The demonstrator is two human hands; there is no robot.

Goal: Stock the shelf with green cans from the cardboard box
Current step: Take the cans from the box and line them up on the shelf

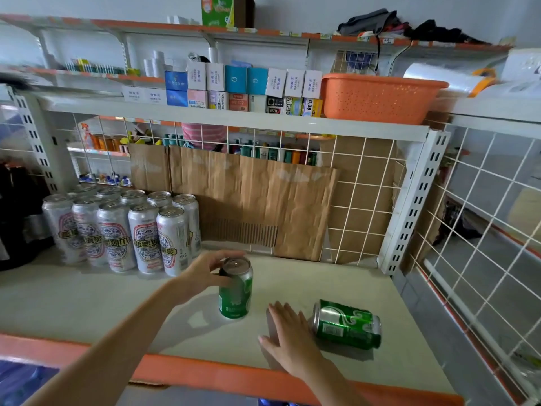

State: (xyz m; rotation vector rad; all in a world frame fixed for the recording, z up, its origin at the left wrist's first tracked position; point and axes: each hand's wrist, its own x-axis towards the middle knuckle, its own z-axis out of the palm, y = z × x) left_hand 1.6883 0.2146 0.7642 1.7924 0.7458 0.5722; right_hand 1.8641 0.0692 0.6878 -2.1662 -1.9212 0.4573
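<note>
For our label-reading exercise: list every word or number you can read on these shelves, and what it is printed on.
"0.38": yellow-edged box.
"20": neighbouring box to its left.
Too blurred to read: Chinese characters on the silver cans.
Too small to read: print on the upright green can, lying green can, white boxes.

Glossy metal green cans (pixel 236 291) on a matt shelf (pixel 87 300); creased cardboard (pixel 263 194) behind.
</note>
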